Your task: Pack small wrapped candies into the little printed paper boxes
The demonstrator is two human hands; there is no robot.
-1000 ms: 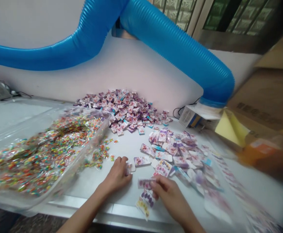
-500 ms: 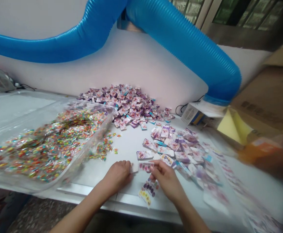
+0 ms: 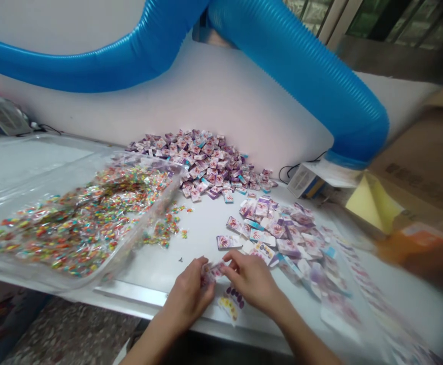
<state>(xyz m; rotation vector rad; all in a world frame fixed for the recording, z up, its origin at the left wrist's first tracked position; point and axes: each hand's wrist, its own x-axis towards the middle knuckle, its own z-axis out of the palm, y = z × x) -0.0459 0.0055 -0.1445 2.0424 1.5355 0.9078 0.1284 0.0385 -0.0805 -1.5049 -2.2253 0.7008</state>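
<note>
My left hand [image 3: 191, 288] is closed around a small pink-and-white printed box [image 3: 206, 276], mostly covered by my fingers. A small strip with pink ovals [image 3: 218, 267] is pinched in the fingertips of my right hand [image 3: 254, 280]; its left end meets the box. Whether it is inside the box I cannot tell. On the table just below my right hand lies a sheet of purple and yellow ovals [image 3: 229, 305]. Beyond my right hand several flat printed boxes [image 3: 278, 230] are spread out, one single box [image 3: 229, 242] at their left.
A clear plastic tray [image 3: 130, 253] on the left holds many little bags of coloured pieces. Some loose bags [image 3: 164, 228] lie beside it. A heap of filled-looking boxes [image 3: 206, 162] rests against the wall. Blue duct hose [image 3: 290, 76] hangs above; a cardboard box [image 3: 427, 157] stands right.
My hands have come closer together, the left one turning palm inward. The pink-oval strip has moved left to the box. The view has shifted slightly.
</note>
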